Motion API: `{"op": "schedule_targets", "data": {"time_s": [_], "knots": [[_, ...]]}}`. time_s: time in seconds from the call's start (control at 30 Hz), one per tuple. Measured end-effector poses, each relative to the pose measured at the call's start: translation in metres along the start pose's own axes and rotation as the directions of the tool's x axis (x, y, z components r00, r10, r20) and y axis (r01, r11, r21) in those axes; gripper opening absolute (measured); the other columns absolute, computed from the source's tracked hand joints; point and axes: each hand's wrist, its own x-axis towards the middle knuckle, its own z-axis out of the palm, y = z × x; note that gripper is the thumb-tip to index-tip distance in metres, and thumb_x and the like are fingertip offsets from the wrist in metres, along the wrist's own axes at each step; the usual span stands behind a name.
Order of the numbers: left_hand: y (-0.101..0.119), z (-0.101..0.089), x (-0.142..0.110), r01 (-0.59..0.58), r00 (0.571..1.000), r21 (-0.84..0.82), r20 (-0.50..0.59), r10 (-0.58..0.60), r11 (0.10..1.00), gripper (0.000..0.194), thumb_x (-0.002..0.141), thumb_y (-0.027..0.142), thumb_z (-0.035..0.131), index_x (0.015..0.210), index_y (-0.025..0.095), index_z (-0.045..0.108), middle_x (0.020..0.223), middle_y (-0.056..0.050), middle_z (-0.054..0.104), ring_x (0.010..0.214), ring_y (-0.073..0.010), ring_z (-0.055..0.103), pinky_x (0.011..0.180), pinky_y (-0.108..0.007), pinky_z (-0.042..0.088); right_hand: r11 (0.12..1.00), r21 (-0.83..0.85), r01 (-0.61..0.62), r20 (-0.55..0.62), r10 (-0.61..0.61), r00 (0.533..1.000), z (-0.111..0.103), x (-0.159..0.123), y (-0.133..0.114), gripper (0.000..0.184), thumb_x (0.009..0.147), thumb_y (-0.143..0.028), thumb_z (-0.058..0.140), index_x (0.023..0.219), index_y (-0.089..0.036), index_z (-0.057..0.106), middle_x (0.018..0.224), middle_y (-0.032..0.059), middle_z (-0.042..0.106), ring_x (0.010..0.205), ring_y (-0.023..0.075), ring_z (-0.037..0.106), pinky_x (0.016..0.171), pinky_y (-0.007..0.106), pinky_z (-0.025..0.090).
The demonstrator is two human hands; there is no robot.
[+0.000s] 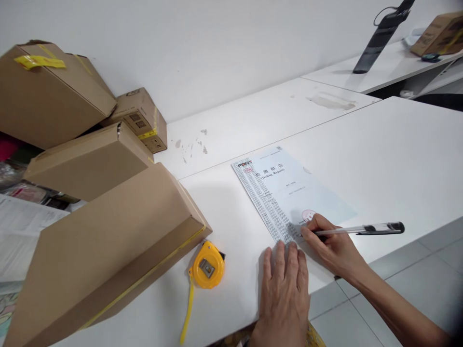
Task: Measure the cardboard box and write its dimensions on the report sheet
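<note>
A light blue printed sheet headed "Testing Report" (289, 188) lies on the white table, its left side filled with rows of small dark writing. My right hand (334, 246) is closed around a clear pen with a black cap on its rear end (361, 230). The pen's tip is at the sheet's lower edge, partly hidden by my fingers. My left hand (284, 284) lies flat, fingers stretched out, with the fingertips at the sheet's bottom edge. Left of it rests a yellow tape measure (209, 266) with a yellow strap.
Several cardboard boxes, one large (119, 241), crowd the table's left side. A dark water bottle (379, 41) stands at the back right, near another cardboard box (437, 36). The white table (390, 154) has its near edge beneath my hands, above a tiled floor (405, 279).
</note>
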Motion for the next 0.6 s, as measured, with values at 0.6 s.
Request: {"op": "schedule_targets", "data": {"time_s": [0.6], "knots": [[-0.0011,0.0002,-0.0002,0.000,1.000,-0.020,0.004,0.000,1.000,0.059,0.093,0.028,0.062,0.148,0.010,0.047,0.155,-0.008,0.049,0.141,-0.0311,0.045,0.112,-0.048,0.050,1.000,-0.012,0.013,0.027,-0.013,1.000,-0.0040,0.0013,-0.0047,0.038,0.093,-0.045,0.057,0.064,-0.025,0.042,0.060,-0.0031,0.042,0.055,0.0139,0.038,0.050,0.029,0.035]]}}
